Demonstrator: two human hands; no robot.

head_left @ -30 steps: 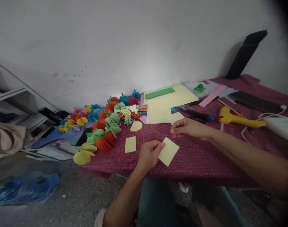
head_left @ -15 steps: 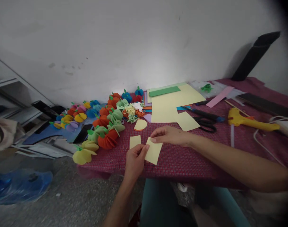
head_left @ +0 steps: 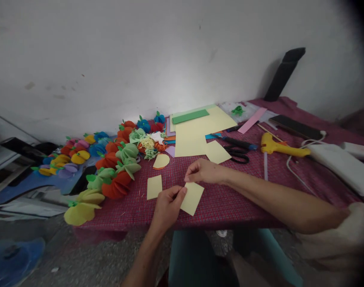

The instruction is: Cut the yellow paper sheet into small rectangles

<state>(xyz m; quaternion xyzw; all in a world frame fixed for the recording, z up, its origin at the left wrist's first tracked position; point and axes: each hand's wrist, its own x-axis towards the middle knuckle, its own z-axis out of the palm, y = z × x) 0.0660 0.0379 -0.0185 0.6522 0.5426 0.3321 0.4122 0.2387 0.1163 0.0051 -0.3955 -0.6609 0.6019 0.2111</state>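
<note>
A small pale-yellow piece of paper (head_left: 194,199) is held just above the table's front edge. My left hand (head_left: 169,204) pinches its left side between thumb and fingers. At the top corner, my right hand (head_left: 202,171) is closed, its thumb and fingertips pressed together on the paper's edge. A similar yellow paper rectangle (head_left: 154,187) lies on the cloth left of my hands. Beyond it are a rounded yellow piece (head_left: 161,161) with orange under it and a lilac scrap (head_left: 170,151).
Several paper pumpkins (head_left: 118,185) crowd the table's left side. Behind my hands lie a large yellow sheet (head_left: 189,139), a green strip (head_left: 190,116) and black-handled scissors (head_left: 239,155). A yellow glue gun (head_left: 270,144) and white power strip (head_left: 343,167) are at right on the checked cloth (head_left: 226,203).
The view has turned to the right, so things sit further left. My right fingers have shifted to the paper's top corner, uncovering more of it. My left hand keeps its pinch.
</note>
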